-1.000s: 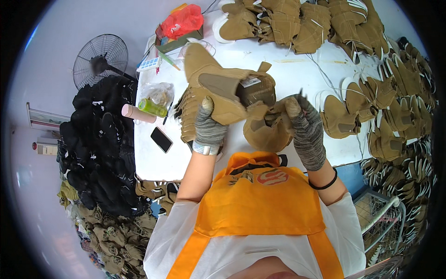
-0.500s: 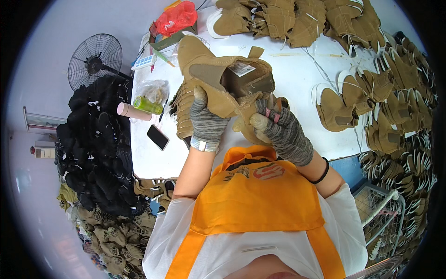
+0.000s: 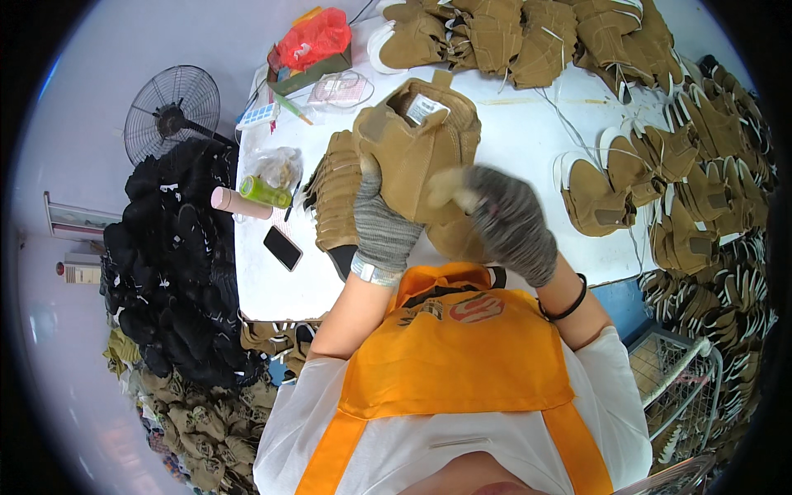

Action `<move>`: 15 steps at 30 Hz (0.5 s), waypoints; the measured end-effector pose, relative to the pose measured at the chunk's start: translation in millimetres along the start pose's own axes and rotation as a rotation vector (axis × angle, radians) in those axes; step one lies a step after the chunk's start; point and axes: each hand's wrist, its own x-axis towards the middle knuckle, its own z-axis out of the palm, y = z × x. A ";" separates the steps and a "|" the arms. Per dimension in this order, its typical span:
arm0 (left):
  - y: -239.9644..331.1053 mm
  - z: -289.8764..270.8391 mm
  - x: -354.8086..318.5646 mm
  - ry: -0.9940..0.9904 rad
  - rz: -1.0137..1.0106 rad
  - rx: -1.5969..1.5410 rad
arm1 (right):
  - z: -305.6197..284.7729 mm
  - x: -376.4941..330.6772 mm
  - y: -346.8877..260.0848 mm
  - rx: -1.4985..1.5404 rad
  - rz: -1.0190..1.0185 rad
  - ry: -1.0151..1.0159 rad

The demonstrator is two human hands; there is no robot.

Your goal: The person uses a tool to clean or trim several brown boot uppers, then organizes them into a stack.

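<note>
A brown shoe upper [image 3: 412, 177] is raised over the white table, its opening toward the far side and a white label showing inside. My left hand [image 3: 381, 219], in a grey knit fingerless glove, grips the upper's near left side, thumb along the outside. Close to its right side is my right hand [image 3: 503, 219], gloved the same way; its fingers are smeared by motion, so whether they hold anything is unclear. Below the held upper, another brown upper [image 3: 454, 239] partly shows. A row of stacked brown uppers [image 3: 334, 181] lies beside my left hand.
On the white table [image 3: 528, 157], a phone [image 3: 283, 247], pink bottle [image 3: 239, 203] and green bottle [image 3: 266, 191] lie left. A box holding a red bag [image 3: 313, 41] stands at the far left. Brown uppers [image 3: 594, 194] fill the right. A fan [image 3: 171, 120] stands beyond black shoes [image 3: 169, 272].
The upper has come lower and turned; its toe no longer points to the far left. My right hand has moved off the upper's edge and shifted slightly, now blurred.
</note>
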 end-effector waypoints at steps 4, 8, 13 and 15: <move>3.4 10.4 -0.9 0.063 0.078 0.113 | -24.7 18.0 -6.0 0.284 0.252 0.482; -16.0 19.7 -1.2 0.019 0.192 0.565 | -26.7 7.3 22.6 0.838 0.502 0.392; -31.8 20.4 -3.0 -0.048 0.148 1.013 | -11.1 -1.7 31.7 0.806 0.561 0.324; -34.2 6.6 -3.9 -0.026 0.107 1.093 | -12.5 4.3 19.8 0.733 0.541 0.330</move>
